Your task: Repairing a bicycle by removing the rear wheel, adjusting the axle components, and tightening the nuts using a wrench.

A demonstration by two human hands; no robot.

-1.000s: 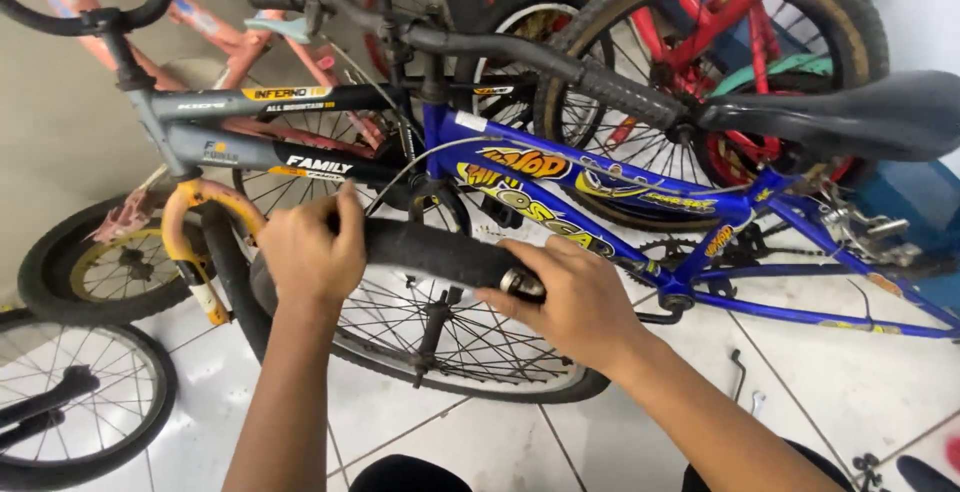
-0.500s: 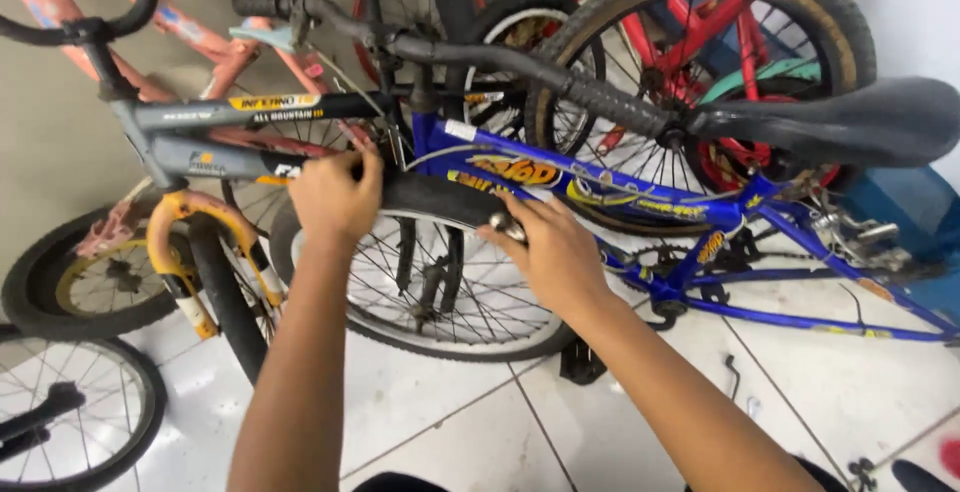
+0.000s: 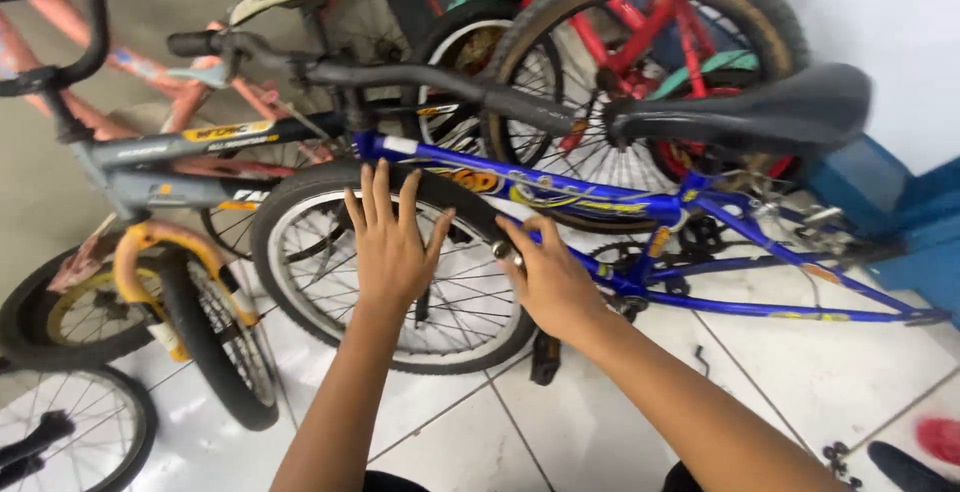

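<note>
A loose bicycle wheel (image 3: pixel 283 252) with a black tyre and silver spokes stands upright on the tiled floor, in front of a blue bicycle frame (image 3: pixel 600 192). My left hand (image 3: pixel 388 247) lies flat against the top of the tyre, fingers spread apart. My right hand (image 3: pixel 550 282) curls around the tyre's upper right side, and a small shiny metal piece (image 3: pixel 504 250) shows at its thumb. What that piece is, I cannot tell.
A grey bicycle (image 3: pixel 170 147) with a yellow fork (image 3: pixel 140 252) stands to the left. Behind are a red bicycle (image 3: pixel 640 22) and a black saddle (image 3: pixel 770 107). A small wheel (image 3: pixel 110 422) lies at bottom left, and a blue wall base (image 3: pixel 905 217) is at the right.
My left hand has let go of the tyre and now rests on it flat with fingers spread. The wheel shifted against the blue frame, and more of it shows.
</note>
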